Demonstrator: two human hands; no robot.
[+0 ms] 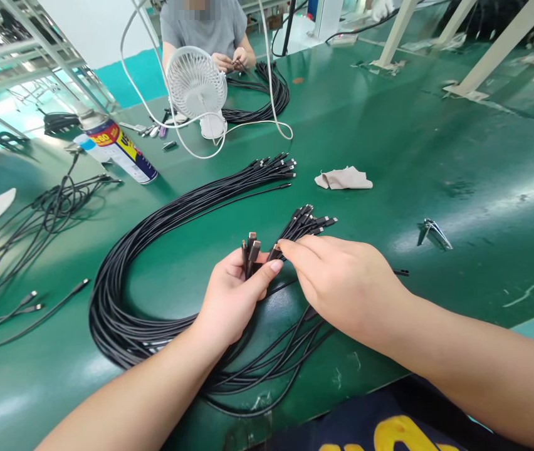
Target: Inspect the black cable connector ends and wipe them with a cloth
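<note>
Several black USB cables (pixel 253 250) stand with their plugs up between the fingers of my left hand (pixel 229 291), which is closed round them. Close on its right, my right hand (pixel 345 285) pinches one black cable end at the left thumb tip; its fingers partly hide the plug. Beyond both hands lies a large bundle of black cables (pixel 121 269), curved in a C shape on the green table. One set of its plug ends (pixel 276 166) lies farther back, the other (pixel 311 219) just behind my right hand. Loose cable lengths (pixel 267 363) trail below my hands.
A spray can (pixel 123 150) and a white fan (pixel 196 88) with a looping white cord stand at the back left. A beige cloth (pixel 345 178) and nail clippers (pixel 434 233) lie right. Tangled cables (pixel 64 200) lie left. Across the table a person handles another cable coil (pixel 271 94).
</note>
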